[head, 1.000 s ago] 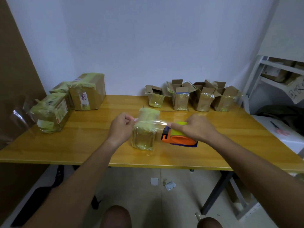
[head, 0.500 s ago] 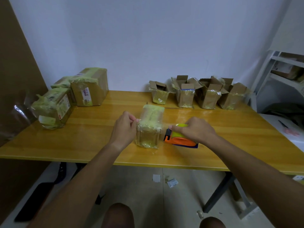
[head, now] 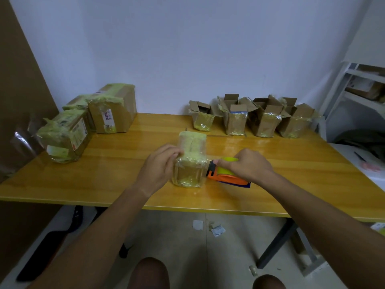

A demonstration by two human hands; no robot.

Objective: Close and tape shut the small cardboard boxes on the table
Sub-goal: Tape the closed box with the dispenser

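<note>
The right hand (head: 249, 164) keeps its grip curled around the orange tape dispenser (head: 226, 173), now pulled in against the right side of the small taped box (head: 190, 160) at the middle of the counter (head: 116, 170); the stretch of clear tape seen a second ago is gone. The left hand (head: 159, 166) still holds the box's left side, fingers curled onto its top edge. Four open boxes (head: 250, 119) wait along the far wall, and larger wrapped parcels (head: 89, 119) sit at far left.
</note>
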